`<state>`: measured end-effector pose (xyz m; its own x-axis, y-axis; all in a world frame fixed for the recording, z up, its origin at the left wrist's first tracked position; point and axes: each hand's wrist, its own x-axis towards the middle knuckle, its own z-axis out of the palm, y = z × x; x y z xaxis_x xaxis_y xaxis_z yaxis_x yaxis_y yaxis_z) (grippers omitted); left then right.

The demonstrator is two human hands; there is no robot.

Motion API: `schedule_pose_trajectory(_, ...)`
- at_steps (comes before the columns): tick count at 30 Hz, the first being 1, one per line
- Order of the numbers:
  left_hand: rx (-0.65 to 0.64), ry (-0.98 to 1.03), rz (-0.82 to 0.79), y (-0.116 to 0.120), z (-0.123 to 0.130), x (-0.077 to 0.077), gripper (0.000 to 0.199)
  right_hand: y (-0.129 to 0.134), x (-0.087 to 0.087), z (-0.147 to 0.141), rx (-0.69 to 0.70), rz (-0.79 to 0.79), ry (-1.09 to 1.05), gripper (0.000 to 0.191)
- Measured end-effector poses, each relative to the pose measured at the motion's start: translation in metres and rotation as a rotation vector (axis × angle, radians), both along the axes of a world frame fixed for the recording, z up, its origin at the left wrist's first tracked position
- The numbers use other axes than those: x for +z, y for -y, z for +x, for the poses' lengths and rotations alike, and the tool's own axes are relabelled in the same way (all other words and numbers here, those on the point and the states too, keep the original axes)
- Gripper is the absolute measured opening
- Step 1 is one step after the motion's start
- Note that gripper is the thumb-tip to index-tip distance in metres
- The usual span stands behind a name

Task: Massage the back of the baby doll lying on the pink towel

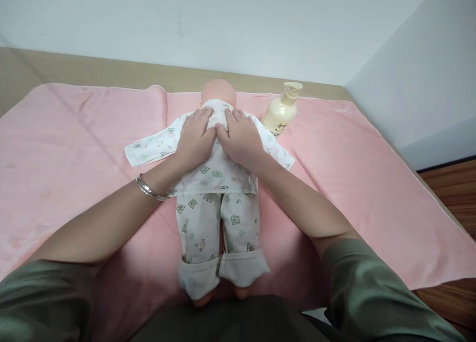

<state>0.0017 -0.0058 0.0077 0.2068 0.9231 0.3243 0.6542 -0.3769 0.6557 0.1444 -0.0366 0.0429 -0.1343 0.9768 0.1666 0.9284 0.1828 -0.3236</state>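
A baby doll (218, 90) lies on a pink towel, its head toward the wall and its feet toward me. It wears a white long-sleeved top (219, 176) and white trousers (240, 220), both printed with small bears, the trouser cuffs turned up. On the left of the doll's upper back rests my left hand (196, 136), flat, with a silver bracelet on the wrist. My right hand (241, 136) lies flat on the right side, thumb close to the other thumb. Neither hand grips anything. The doll's face is not visible.
A cream pump bottle (279, 114) stands on the towel just beyond the doll's right-side sleeve. The pink towel (372, 193) spreads over a tan surface (111, 69) that meets a white wall (223, 29). Brown wood (453, 193) shows at the right edge.
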Motion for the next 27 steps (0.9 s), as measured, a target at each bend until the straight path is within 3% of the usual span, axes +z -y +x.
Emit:
schedule_pose_trajectory(3,0.056,0.064,-0.063,-0.014,-0.008,-0.001,0.056,0.011,-0.002,-0.009,0.037,0.006,0.019,0.071)
schedule_pose_trajectory(5,0.069,0.048,-0.067,-0.014,-0.008,-0.001,0.055,0.005,-0.004,-0.005,0.052,-0.006,-0.017,0.071)
schedule_pose_trajectory(12,0.021,-0.128,0.083,0.023,0.010,0.001,0.062,-0.034,-0.009,0.024,0.011,-0.001,-0.131,0.057)
schedule_pose_trajectory(16,0.038,-0.052,0.037,0.010,0.004,-0.001,0.057,-0.010,-0.007,0.007,-0.029,0.009,0.015,0.060)
schedule_pose_trajectory(21,0.090,0.080,-0.022,-0.011,-0.008,-0.004,0.043,0.022,-0.010,-0.019,0.115,0.122,0.089,0.060)
schedule_pose_trajectory(27,0.051,-0.042,0.042,0.008,0.002,0.001,0.046,-0.005,-0.006,-0.003,0.209,-0.012,-0.068,0.056)
